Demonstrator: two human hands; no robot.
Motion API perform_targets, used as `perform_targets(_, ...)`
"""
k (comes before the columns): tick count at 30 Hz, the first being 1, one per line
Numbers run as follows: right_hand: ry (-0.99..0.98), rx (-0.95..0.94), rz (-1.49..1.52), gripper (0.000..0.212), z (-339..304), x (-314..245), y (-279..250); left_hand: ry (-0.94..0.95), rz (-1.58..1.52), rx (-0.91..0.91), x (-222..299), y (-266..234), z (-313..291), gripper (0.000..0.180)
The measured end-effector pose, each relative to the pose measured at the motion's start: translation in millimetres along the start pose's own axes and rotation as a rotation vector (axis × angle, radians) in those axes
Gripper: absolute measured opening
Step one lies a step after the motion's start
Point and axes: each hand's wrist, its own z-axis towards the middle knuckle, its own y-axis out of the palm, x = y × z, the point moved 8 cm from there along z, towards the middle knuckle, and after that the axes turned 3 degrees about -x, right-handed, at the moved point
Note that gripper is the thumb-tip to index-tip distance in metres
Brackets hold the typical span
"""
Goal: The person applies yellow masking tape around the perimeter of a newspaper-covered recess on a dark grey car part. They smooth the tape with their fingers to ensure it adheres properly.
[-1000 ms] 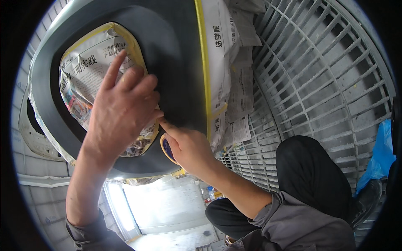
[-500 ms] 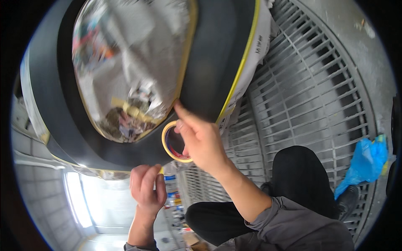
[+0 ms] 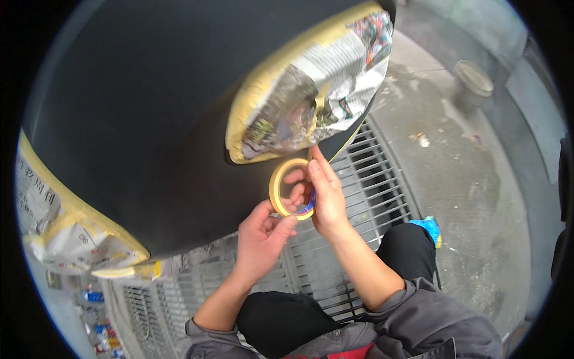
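A roll of yellow masking tape (image 3: 275, 194) stands between my hands, close to a large dark, curved panel (image 3: 161, 137). My right hand (image 3: 327, 194) is closed round its right side, with a fingertip raised to the edge of a newspaper-covered patch (image 3: 335, 84). At the roll's lower left edge, my left hand (image 3: 260, 239) pinches with thumb and fingers. Yellow tape borders the newspaper patch along its left and lower sides. Whether a loose strip of tape runs from the roll cannot be made out.
More taped newspaper (image 3: 42, 191) covers the panel's left side. Metal floor grating (image 3: 382, 179) lies below, beside concrete floor. A bucket (image 3: 474, 81) stands at the far right; a blue plastic bag (image 3: 427, 227) is by my knee.
My view has turned and the newspaper patch now sits farther right. My left hand has come from the panel's lower edge up to the tape roll, which stays in my right hand.
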Motion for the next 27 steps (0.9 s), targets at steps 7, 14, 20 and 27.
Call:
perform_targets(7,0.047,-0.059,-1.251,0.062,-32,-109,-11,0.08,-0.201,-0.135,-14,30,25,0.015)
perform_targets(14,-0.838,-1.24,-1.734,0.043,-65,-150,184,0.345,0.119,-0.038,-28,6,12,0.034)
perform_targets(20,-0.783,-2.084,-1.966,0.024,-33,-90,205,0.129,0.288,0.188,-89,-27,-4,0.05)
perform_targets(27,-1.396,-2.354,-2.123,0.037,-45,-67,174,-0.052,-0.304,0.705,-22,15,-26,0.041)
